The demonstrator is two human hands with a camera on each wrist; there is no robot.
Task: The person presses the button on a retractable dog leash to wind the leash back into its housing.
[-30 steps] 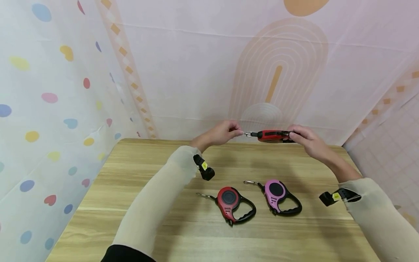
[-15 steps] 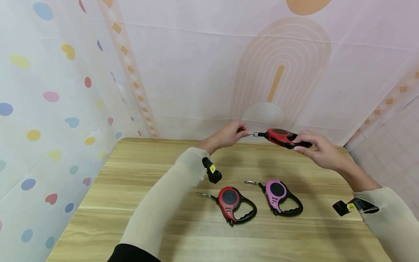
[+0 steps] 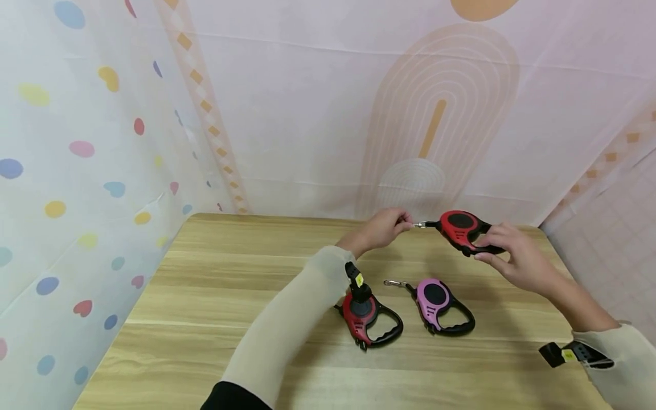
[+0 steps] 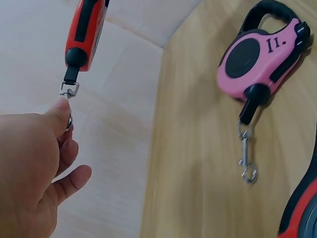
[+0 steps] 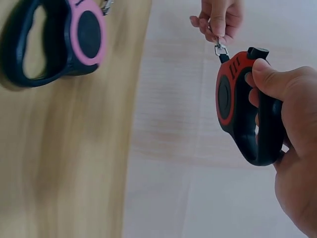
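My right hand [image 3: 504, 253] [image 5: 285, 129] grips the black handle of a red retractable leash [image 3: 463, 227] [image 5: 237, 106] [image 4: 85, 29], held in the air above the far right of the wooden table [image 3: 215, 296]. My left hand [image 3: 390, 225] [image 4: 47, 148] [image 5: 220, 17] pinches the metal clip [image 3: 420, 225] [image 4: 68, 91] [image 5: 220, 49] at the leash's front end. A second red leash [image 3: 368, 319] and a pink leash [image 3: 438, 302] [image 4: 262, 57] [image 5: 64, 42] lie flat on the table nearer to me.
Patterned fabric walls [image 3: 102, 142] close in the table on the left, back and right. The pink leash's clip [image 4: 246, 161] lies stretched on the wood. Black wrist straps [image 3: 355, 280] sit on both sleeves.
Both hands have moved right and slightly down with the red leash. The leash has turned so its round face shows to the head camera.
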